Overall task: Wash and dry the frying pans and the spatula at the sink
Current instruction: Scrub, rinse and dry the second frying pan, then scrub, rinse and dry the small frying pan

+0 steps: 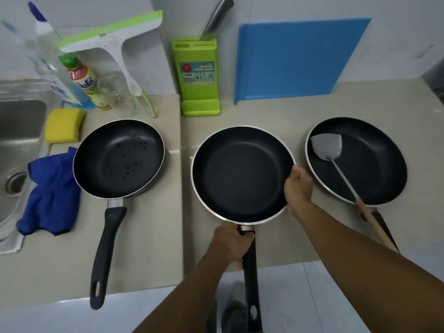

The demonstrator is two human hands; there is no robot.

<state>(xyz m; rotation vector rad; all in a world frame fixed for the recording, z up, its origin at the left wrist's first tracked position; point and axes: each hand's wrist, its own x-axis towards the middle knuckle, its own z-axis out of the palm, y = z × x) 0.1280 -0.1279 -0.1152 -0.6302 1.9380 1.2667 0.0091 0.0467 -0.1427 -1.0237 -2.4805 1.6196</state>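
Three black non-stick frying pans lie in a row on the beige counter. The left pan has burnt specks inside. My left hand grips the handle of the middle pan close to its bowl. My right hand holds that pan's right rim, thumb on top. The right pan holds a metal spatula with a wooden handle that sticks out over the pan's near rim.
A steel sink is at the far left, with a blue cloth and a yellow sponge beside it. Bottles of dish soap, a squeegee, a green knife block and a blue cutting board stand along the wall.
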